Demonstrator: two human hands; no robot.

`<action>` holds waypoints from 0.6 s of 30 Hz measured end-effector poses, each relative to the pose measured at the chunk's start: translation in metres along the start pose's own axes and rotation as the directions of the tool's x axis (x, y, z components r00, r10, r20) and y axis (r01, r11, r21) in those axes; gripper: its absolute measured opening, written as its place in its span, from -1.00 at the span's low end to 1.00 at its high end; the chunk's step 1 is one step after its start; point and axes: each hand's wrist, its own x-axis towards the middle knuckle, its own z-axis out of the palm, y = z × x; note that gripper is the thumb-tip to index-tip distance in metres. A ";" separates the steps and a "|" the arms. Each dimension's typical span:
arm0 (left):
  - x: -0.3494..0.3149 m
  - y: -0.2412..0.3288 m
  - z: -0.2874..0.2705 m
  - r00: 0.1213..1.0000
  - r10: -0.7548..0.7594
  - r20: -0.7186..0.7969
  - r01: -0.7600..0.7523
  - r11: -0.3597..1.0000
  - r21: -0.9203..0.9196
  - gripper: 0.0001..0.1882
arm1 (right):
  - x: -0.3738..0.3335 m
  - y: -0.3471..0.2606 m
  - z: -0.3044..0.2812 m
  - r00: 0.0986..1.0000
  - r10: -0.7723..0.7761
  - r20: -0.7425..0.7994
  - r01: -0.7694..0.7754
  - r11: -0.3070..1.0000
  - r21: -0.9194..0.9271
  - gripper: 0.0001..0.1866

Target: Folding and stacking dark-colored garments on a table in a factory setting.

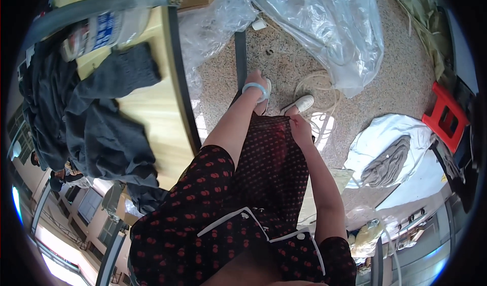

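Observation:
A black dress with red dots (pixel 269 154) and white-edged flaps covers my body, its front pulled out and stretched away from me. My right hand (pixel 301 130) pinches the edge of this cloth at its far right corner. Farther out and to the left is my left hand (pixel 255 79), closed, with a pale blue bangle (pixel 255 87) round the wrist. Its fingertips are hidden, so whatever it may hold does not show. Beyond the cloth, my feet in white shoes (pixel 304 102) stand on the speckled floor.
Dark grey garments (pixel 109 126) lie on a pale wooden table (pixel 167 108) at left. Clear plastic sheeting (pixel 350 37) spreads over the floor ahead, near a loose hose (pixel 332 85). At right are a red plastic stool (pixel 449 116) and grey cloth (pixel 388 162) on white sheeting.

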 end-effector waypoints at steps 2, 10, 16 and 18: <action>0.028 0.010 -0.001 0.999 -0.025 0.040 0.022 0.998 0.060 -0.71 | 0.045 -0.003 0.008 0.995 -0.082 0.060 0.096 0.957 -0.272 -0.82; 0.170 -0.009 0.015 0.923 0.363 -0.129 -0.266 0.843 0.467 -0.63 | 0.192 0.032 0.063 0.935 -0.244 0.256 0.339 0.824 -0.454 -0.70; 0.282 -0.011 0.046 0.947 0.314 -0.068 -0.219 0.787 0.577 -0.57 | 0.272 0.072 0.101 0.914 -0.283 0.290 0.401 0.736 -0.546 -0.40; 0.309 -0.013 0.060 0.918 0.366 -0.154 -0.227 0.802 0.553 -0.55 | 0.292 0.082 0.116 0.929 -0.170 0.329 0.320 0.815 -0.483 -0.40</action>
